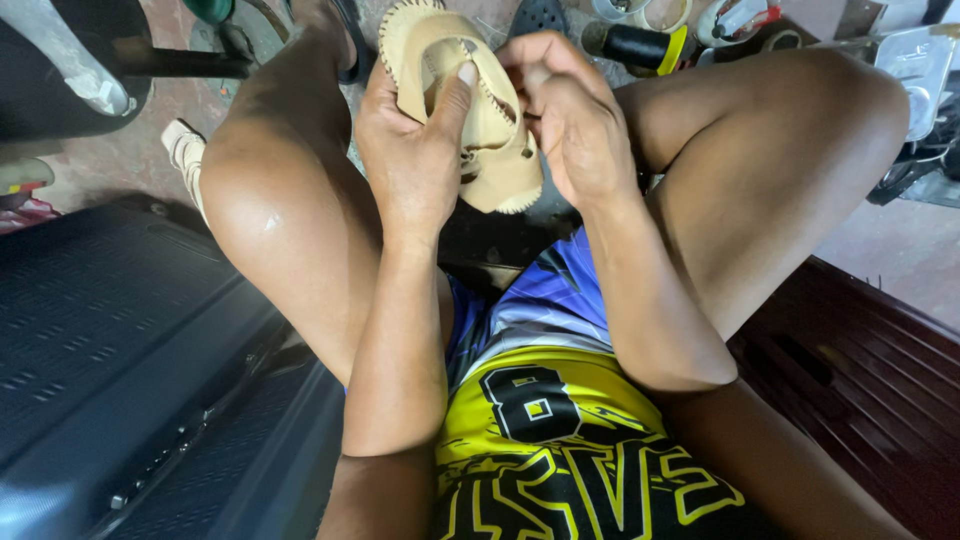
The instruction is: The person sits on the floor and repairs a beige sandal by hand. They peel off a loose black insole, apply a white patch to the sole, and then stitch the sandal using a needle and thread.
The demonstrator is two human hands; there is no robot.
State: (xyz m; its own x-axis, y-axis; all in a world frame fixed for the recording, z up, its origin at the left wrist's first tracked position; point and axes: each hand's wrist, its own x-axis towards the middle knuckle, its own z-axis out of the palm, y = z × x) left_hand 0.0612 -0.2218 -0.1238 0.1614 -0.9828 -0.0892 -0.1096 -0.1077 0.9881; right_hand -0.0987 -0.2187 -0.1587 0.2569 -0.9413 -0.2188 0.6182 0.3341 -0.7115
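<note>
Both hands [490, 130] on tan leather sandal [480, 110], black tape roll [635, 45] beyond.

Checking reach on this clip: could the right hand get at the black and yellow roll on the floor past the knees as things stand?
Probably yes. The right hand is at the tan leather sandal, and the black and yellow roll lies just beyond it between the knees, with nothing visible between them; it would have to let go of the sandal first.

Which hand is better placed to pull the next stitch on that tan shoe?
Probably the right hand: its fingertips pinch at the stitched edge of the tan shoe. The left hand is wrapped around the shoe, thumb pressed on it, steadying it.
</note>
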